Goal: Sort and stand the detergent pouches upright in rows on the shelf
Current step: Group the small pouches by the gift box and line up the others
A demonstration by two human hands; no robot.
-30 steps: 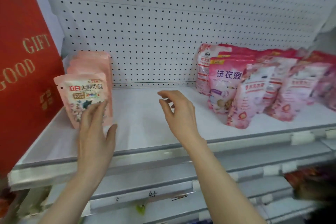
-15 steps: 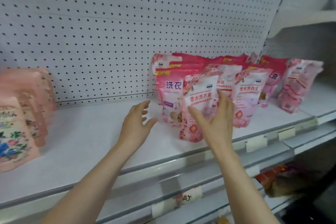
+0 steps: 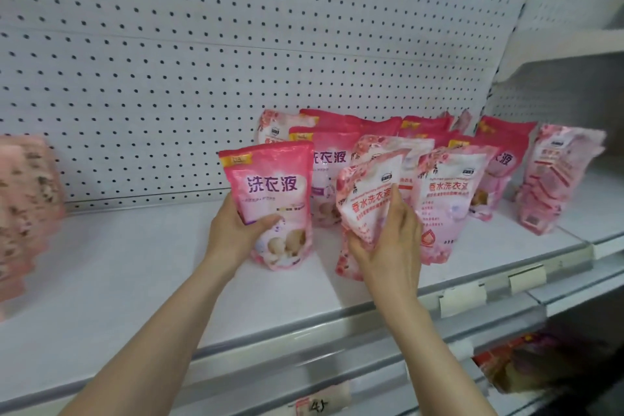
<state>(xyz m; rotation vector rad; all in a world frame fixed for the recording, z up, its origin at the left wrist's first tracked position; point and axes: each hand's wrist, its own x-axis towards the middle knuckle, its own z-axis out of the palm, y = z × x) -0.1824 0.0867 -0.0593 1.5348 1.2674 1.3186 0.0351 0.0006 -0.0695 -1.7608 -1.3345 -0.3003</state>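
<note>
My left hand point(image 3: 236, 233) grips a deep pink detergent pouch point(image 3: 273, 189) by its lower left side, standing upright on the white shelf point(image 3: 135, 273). My right hand point(image 3: 388, 243) holds a paler pink floral pouch point(image 3: 368, 199), tilted, with fingers curled round its lower right edge. Behind them a mixed cluster of pink pouches point(image 3: 452, 179) stands against the pegboard. One more pale pouch point(image 3: 557, 176) leans at the far right.
A blurred row of peach-pink pouches point(image 3: 27, 206) stands at the shelf's left end. White pegboard point(image 3: 236, 44) backs the shelf. Price-tag holders point(image 3: 462, 297) line the front rail. A lower shelf holds red packaging point(image 3: 526, 361) at bottom right.
My view swung right from the left row to the pink cluster. Both hands reached in; the left took hold of the deep pink pouch, the right closed on the pale floral one.
</note>
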